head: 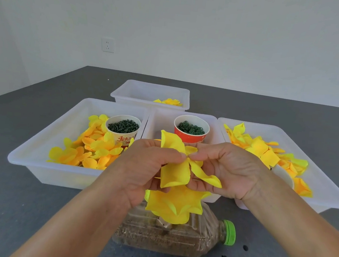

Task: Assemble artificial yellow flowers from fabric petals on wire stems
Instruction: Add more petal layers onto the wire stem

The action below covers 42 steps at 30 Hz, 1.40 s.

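Over the grey table (32, 208), mid-frame, your left hand (146, 167) and right hand (228, 171) both pinch the yellow petals (175, 173).

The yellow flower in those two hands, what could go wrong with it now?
1. Both the left hand and right hand pinch the yellow flower at one small spot; a petal might slip loose or tear.
2. The bottle lies on its side just beneath; a forearm could nudge it and set it rolling.
3. The orange cup of green pieces stands close behind and could tip.
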Tool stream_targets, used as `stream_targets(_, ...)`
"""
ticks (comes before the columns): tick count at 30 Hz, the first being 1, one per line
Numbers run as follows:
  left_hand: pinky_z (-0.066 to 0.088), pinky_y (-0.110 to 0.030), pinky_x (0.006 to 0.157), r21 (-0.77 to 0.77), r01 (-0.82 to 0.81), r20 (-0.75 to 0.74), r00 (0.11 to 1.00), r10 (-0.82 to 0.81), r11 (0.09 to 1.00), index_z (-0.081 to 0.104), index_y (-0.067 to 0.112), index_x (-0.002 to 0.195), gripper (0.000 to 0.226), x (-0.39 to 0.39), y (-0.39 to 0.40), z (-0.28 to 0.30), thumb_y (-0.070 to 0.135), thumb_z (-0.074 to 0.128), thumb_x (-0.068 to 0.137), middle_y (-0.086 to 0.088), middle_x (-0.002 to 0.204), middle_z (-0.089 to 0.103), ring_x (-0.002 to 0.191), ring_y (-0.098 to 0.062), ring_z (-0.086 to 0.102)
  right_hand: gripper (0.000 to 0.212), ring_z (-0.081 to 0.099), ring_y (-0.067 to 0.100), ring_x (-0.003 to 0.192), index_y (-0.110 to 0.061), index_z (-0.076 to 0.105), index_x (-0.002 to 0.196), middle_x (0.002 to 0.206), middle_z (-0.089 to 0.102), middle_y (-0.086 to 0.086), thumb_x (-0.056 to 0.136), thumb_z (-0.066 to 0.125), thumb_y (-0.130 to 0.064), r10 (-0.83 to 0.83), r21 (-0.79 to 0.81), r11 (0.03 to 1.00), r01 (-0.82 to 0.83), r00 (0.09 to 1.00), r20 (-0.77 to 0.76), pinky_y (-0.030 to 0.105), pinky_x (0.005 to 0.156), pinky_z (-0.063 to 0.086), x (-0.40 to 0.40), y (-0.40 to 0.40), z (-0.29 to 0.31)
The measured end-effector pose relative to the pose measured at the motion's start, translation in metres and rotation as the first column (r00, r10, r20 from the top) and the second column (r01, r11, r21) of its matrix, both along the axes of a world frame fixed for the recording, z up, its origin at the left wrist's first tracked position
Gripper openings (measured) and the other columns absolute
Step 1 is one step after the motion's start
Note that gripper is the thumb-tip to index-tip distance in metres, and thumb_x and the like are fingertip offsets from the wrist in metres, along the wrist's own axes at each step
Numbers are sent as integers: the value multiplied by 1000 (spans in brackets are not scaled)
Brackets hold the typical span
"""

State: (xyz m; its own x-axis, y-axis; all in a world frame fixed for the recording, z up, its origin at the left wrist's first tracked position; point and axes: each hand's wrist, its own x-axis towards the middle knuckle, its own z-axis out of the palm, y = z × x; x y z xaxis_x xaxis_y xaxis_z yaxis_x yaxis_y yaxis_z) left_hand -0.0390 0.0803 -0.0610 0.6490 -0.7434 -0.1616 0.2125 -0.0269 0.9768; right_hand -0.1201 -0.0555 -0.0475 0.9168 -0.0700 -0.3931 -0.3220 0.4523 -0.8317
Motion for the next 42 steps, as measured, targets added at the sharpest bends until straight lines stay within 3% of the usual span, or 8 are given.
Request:
stream_targets(5, 40, -19, 39, -38, -1, -22, 1000, 0, 999, 69, 4, 90, 13, 1, 2, 0, 4, 64, 77, -5, 57, 64, 41, -13, 55, 52, 66, 25, 76, -4, 65, 111, 98, 67, 14, 59, 60, -1, -19, -84, 996, 25, 998, 67, 34, 68, 56, 0, 1, 0)
stream_targets(12, 47, -23, 46, -22, 0, 42, 999, 1, 1000, 69, 8, 81, 7, 3, 1, 0, 3, 66, 77, -9, 70, 70, 51, -17, 61, 41, 65, 27, 80, -9, 67, 100, 95, 69, 12, 60, 59, -3, -51, -45, 998, 51, 999, 14, 36, 72, 54, 2, 3, -1)
stream_targets(17, 40, -20, 38, -27, 48, -26, 999, -48, 999, 65, 8, 69, 5, 2, 1, 2, 3, 66, 71, -5, 52, 60, 39, -14, 51, 39, 63, 21, 59, -6, 66, 95, 83, 66, 12, 58, 59, 1, -74, 6, 997, 74, 997, -7, 26, 51, 52, 1, 5, -2)
stream_targets(22, 37, -17, 35, -7, 60, -171, 983, -60, 998, 65, 2, 99, 21, 0, -2, 3, 8, 62, 79, -3, 49, 58, 35, -13, 47, 29, 59, 16, 47, -9, 64, 88, 69, 63, 9, 61, 59, 0, -96, -40, 995, 95, 995, -24, 23, 45, 52, 0, 6, 0)
stream_targets(28, 35, -17, 35, -14, 64, -252, 965, -65, 998, 62, 0, 108, 28, 3, -2, 1, 4, 55, 81, -5, 47, 54, 36, -14, 45, 20, 60, 15, 50, -11, 70, 70, 65, 66, 6, 79, 56, 0, -126, -136, 983, 123, 992, -16, 23, 47, 51, 2, 9, 0)
stream_targets(33, 35, -17, 34, 3, 35, -211, 977, -34, 999, 57, 5, 71, 10, 3, -2, 1, 5, 57, 82, -6, 46, 50, 35, -15, 45, 18, 56, 8, 42, -15, 66, 81, 50, 60, -2, 81, 56, 0, -150, -227, 962, 153, 988, 29, 21, 45, 49, 4, 6, 3)
stream_targets(39, 36, -17, 34, 15, 41, -158, 987, -38, 999, 63, 0, 95, 15, 0, -5, 1, 6, 53, 85, -5, 46, 53, 35, -13, 45, 25, 56, 14, 43, -9, 71, 74, 60, 63, 8, 82, 51, 2, -131, -111, 986, 126, 991, -41, 19, 44, 47, 3, 8, 2)
stream_targets(42, 36, -17, 34, 3, 20, -144, 989, -20, 1000, 62, 2, 85, 8, -1, -3, 2, 5, 55, 85, -5, 45, 53, 34, -13, 45, 17, 60, 14, 46, -10, 68, 81, 62, 65, 6, 84, 54, 0, -155, -149, 977, 153, 988, -2, 21, 44, 50, 1, 8, 2)
